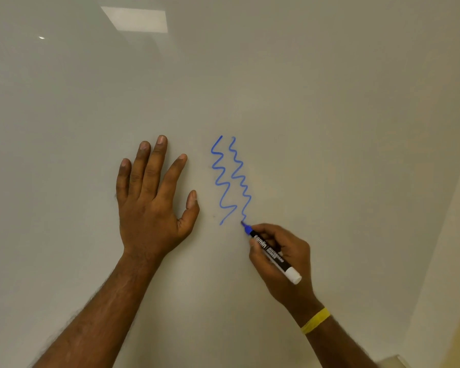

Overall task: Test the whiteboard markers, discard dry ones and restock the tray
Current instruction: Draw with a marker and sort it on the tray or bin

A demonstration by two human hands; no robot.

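Observation:
A whiteboard (329, 128) fills the view. My right hand (284, 261) grips a blue whiteboard marker (272, 254) with a black barrel and a white end. Its uncapped blue tip touches the board at the bottom of a wavy blue line (241, 179). A second blue zigzag line (222, 181) runs just to the left of it. My left hand (152, 197) lies flat on the board with fingers spread, to the left of both lines. No tray and no other markers are in view.
The board's right edge (441, 235) runs diagonally down the right side, with a pale wall beyond it. A ceiling light reflection (136, 19) shows at the board's top left. A yellow band (316, 320) circles my right wrist.

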